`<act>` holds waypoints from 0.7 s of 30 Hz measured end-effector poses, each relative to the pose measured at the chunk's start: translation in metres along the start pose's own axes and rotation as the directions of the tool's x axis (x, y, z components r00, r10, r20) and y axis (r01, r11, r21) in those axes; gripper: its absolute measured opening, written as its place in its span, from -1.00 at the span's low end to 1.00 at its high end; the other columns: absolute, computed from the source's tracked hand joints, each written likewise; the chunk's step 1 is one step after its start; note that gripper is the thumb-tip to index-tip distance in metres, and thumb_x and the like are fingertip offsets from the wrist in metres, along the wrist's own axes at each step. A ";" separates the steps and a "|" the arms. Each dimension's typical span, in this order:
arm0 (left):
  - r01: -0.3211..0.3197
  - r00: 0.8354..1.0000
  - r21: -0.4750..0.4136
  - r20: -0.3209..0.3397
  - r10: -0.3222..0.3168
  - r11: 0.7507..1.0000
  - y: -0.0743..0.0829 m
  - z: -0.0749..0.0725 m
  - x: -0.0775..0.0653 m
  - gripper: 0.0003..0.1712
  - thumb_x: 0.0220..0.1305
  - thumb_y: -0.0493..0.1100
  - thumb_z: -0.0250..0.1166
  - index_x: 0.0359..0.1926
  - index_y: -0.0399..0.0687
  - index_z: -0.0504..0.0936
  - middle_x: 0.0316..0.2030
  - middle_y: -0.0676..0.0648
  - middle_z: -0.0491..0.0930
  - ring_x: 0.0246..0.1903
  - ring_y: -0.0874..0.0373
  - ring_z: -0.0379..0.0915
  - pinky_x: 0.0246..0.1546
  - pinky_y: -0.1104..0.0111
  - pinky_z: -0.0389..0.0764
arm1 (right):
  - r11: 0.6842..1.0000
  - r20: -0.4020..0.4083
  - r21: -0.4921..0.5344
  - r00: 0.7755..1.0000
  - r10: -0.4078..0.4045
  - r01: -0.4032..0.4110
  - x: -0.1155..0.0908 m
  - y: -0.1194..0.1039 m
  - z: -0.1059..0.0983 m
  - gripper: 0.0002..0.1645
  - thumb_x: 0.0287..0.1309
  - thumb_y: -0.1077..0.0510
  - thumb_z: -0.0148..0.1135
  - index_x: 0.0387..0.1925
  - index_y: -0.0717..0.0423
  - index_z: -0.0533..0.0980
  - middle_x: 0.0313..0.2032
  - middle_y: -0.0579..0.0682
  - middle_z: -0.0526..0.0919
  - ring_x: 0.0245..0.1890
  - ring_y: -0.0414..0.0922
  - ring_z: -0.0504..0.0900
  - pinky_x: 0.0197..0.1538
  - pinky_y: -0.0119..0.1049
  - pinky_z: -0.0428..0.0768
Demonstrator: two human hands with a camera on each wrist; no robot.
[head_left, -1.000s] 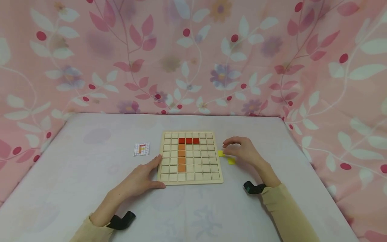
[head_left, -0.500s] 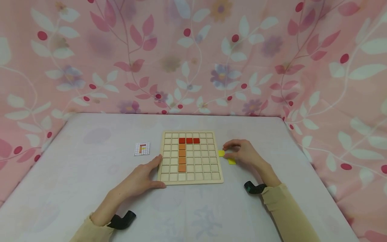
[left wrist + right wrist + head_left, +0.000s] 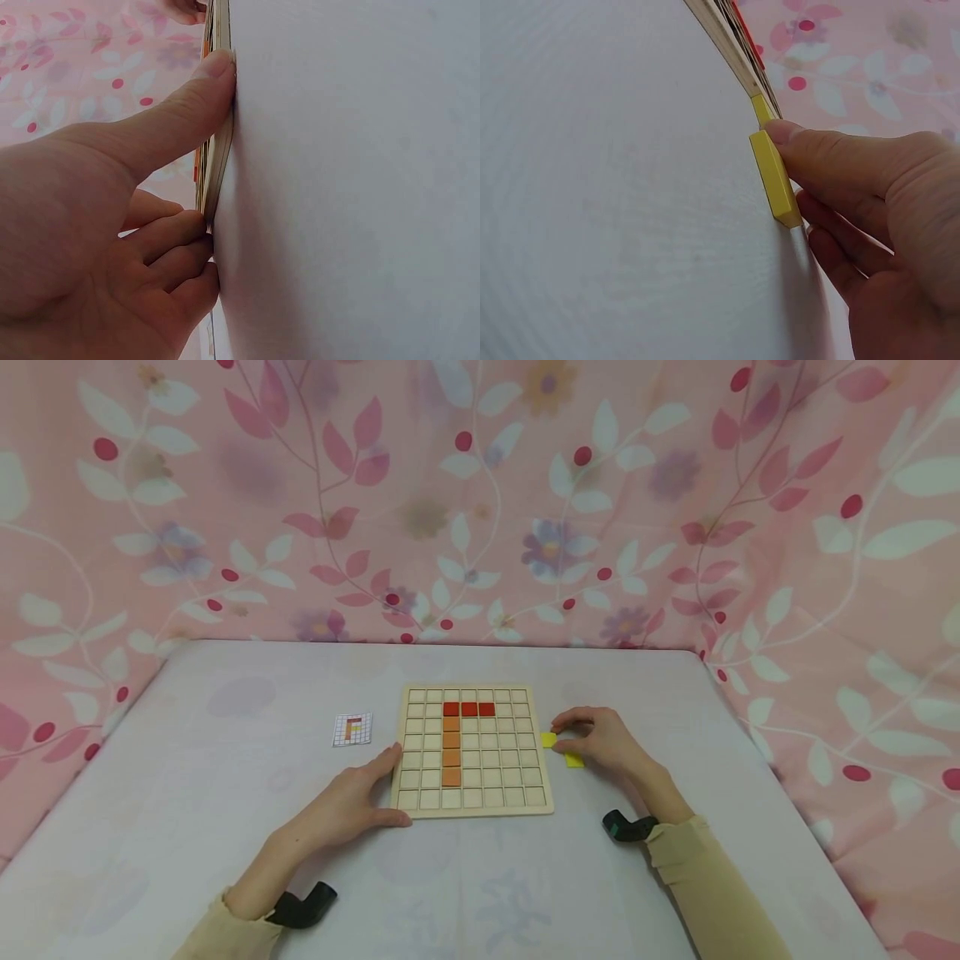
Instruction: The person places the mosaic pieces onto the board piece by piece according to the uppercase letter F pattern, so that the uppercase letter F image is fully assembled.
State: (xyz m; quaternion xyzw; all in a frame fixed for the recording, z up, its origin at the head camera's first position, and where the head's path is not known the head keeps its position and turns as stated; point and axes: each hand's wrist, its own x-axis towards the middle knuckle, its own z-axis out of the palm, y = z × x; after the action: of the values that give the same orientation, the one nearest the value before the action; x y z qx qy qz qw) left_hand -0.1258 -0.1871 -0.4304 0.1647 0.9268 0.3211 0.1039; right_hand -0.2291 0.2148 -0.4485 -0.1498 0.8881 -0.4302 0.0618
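Observation:
A wooden grid board (image 3: 495,785) lies flat, holding a row of red tiles (image 3: 468,709) and a column of orange tiles (image 3: 451,740). My left hand (image 3: 330,810) holds its near left corner, thumb on the near edge and fingers along the left edge; the left wrist view shows these fingers (image 3: 180,247) slightly bent. Beside the board's right edge, my right hand (image 3: 603,743) pinches a yellow tile (image 3: 548,740) between thumb and fingers. A second yellow tile (image 3: 574,761) lies just under that hand, and appears larger as the nearer yellow tile (image 3: 774,180) in the right wrist view.
A small pattern card (image 3: 352,730) with a coloured figure on a grid lies left of the board. The white-covered table (image 3: 465,893) ends at a pink floral cloth (image 3: 420,510) behind. Both wrists wear black camera mounts (image 3: 303,907).
My right hand has lowered slightly, and its fingers have closed in on the yellow tile by the board. The left hand and the board have stayed in place.

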 end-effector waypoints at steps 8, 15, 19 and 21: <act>-0.009 1.000 0.004 -0.003 0.009 1.000 -0.001 0.001 0.000 0.24 -0.01 0.10 0.58 0.53 -0.25 0.09 0.50 -0.24 0.16 0.46 -0.16 0.12 0.36 -0.06 0.30 | 1.000 -0.015 0.005 1.000 0.003 -0.003 0.000 0.001 0.001 -0.67 -0.03 0.17 0.58 -0.16 0.00 0.70 -0.21 -0.10 0.75 -0.01 -0.08 0.64 0.28 -0.03 0.47; -0.010 1.000 0.007 -0.004 0.010 1.000 -0.001 0.001 0.001 0.25 -0.02 0.10 0.58 0.53 -0.25 0.09 0.49 -0.24 0.16 0.46 -0.16 0.13 0.36 -0.06 0.30 | 1.000 -0.028 -0.002 1.000 -0.009 0.009 0.000 0.000 0.001 -0.67 -0.03 0.18 0.57 -0.16 0.03 0.70 -0.21 -0.09 0.75 -0.01 -0.07 0.65 0.26 -0.03 0.49; -0.009 1.000 0.007 -0.004 0.009 1.000 -0.002 0.001 0.001 0.25 -0.02 0.11 0.58 0.54 -0.24 0.09 0.49 -0.24 0.17 0.46 -0.16 0.13 0.36 -0.06 0.30 | 1.000 -0.032 -0.008 0.999 -0.012 0.011 0.000 0.002 0.002 -0.67 -0.03 0.17 0.58 -0.15 0.02 0.70 -0.21 -0.11 0.75 -0.01 -0.08 0.65 0.27 -0.04 0.48; -0.006 1.000 0.004 -0.003 0.006 1.000 -0.003 0.001 0.001 0.25 -0.02 0.11 0.58 0.54 -0.23 0.09 0.50 -0.23 0.17 0.47 -0.15 0.12 0.36 -0.06 0.30 | 1.000 -0.036 -0.005 0.999 -0.010 0.010 0.000 0.002 0.002 -0.67 -0.03 0.17 0.58 -0.16 0.01 0.70 -0.22 -0.11 0.75 -0.01 -0.09 0.65 0.27 -0.04 0.48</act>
State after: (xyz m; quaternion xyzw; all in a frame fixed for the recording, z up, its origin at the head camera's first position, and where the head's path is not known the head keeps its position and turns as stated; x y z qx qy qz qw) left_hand -0.1270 -0.1880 -0.4331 0.1673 0.9272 0.3196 0.1012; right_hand -0.2292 0.2147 -0.4512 -0.1466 0.8892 -0.4311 0.0435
